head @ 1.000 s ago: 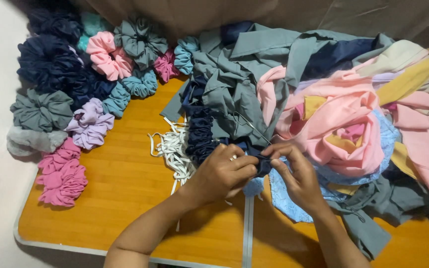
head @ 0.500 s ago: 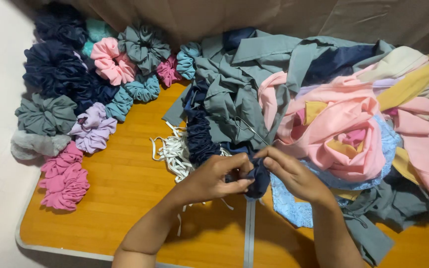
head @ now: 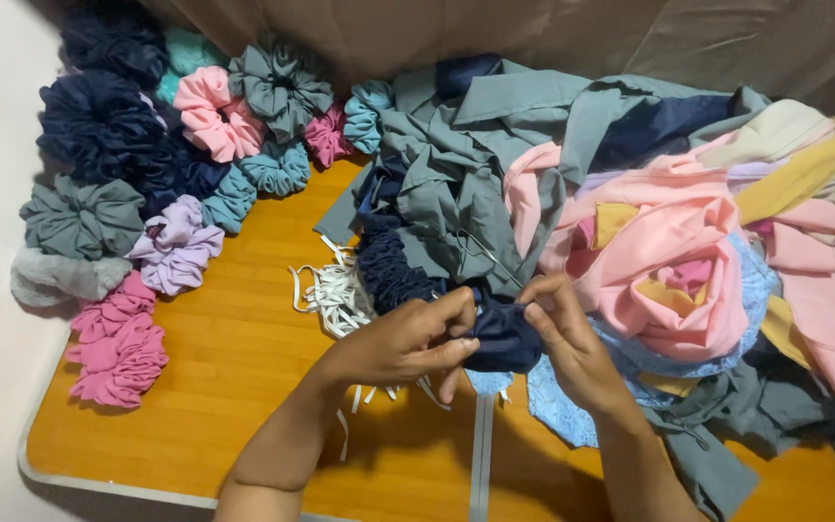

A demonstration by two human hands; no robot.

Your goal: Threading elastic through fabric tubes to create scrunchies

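The left hand [head: 406, 340] and right hand [head: 572, 346] cover part of the dark blue cloth [head: 504, 338], so its full shape cannot be told. The fabric pile [head: 649, 222] runs off the right edge and hides the table [head: 234, 358] beneath

Even, soft overhead light leaves the glossy orange wooden table [head: 234, 387] bright, with faint sheen and soft forearm shadows; focus stays sharp, though the dark navy gathered fabric scrunchies [head: 98, 126] lose detail

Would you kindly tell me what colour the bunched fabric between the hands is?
Dark navy blue fabric, seen in the head view.
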